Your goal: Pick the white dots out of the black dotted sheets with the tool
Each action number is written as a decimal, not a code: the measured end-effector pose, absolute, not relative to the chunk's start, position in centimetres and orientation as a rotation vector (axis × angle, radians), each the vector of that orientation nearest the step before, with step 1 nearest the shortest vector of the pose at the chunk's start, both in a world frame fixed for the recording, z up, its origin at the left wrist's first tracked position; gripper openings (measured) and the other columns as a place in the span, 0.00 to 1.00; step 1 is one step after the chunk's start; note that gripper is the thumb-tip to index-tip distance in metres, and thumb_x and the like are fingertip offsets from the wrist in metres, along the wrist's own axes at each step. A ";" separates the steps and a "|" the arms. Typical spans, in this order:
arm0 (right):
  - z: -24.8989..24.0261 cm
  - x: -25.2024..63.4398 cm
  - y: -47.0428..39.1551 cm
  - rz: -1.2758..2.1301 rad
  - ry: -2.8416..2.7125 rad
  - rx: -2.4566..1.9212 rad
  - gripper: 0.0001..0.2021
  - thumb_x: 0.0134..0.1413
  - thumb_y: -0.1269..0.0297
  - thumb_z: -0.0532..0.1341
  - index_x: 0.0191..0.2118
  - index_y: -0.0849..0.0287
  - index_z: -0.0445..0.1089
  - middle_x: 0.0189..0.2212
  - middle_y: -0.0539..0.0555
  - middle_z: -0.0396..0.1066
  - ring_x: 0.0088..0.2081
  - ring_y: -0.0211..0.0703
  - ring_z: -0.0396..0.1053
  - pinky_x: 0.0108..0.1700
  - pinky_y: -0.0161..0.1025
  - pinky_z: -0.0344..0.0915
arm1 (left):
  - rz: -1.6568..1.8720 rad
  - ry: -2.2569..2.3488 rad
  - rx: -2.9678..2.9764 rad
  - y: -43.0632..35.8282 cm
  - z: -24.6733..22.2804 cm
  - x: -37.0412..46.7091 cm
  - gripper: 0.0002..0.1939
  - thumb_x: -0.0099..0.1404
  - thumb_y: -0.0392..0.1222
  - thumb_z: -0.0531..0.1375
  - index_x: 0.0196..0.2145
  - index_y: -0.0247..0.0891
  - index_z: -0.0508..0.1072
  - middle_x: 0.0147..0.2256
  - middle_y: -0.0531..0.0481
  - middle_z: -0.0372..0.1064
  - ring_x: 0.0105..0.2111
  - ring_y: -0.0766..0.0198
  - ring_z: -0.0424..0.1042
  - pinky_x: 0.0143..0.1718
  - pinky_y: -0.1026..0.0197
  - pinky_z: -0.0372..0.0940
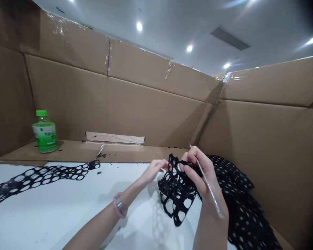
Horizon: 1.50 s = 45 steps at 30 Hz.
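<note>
Left hand [153, 171] and right hand [209, 170], fingers in a pinch on black mesh [173, 186] edge, open tabletop [94, 198] leftward.

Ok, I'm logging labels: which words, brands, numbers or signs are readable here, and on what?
"绿": on the pale label of the green-capped, green-filled clear bottle.
Too small or blurred to read: the character below it and the label's smaller print.
No readable text on the black perforated mesh or brown cardboard walls.
</note>
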State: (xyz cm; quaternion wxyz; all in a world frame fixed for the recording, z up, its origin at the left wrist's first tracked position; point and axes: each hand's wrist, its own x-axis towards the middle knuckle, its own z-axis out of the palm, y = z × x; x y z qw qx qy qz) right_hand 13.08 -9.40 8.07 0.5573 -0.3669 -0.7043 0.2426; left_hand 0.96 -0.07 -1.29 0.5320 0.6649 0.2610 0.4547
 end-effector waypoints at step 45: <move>7.4 12.6 -9.4 0.455 -1.819 -0.909 0.19 0.56 0.70 0.62 0.28 0.53 0.48 0.22 0.42 0.55 0.25 0.35 0.50 0.27 0.32 0.52 | 1.534 0.668 1.889 -7.4 6.1 -4.1 0.06 0.61 0.38 0.64 0.31 0.33 0.79 0.31 0.46 0.78 0.32 0.63 0.75 0.35 0.63 0.68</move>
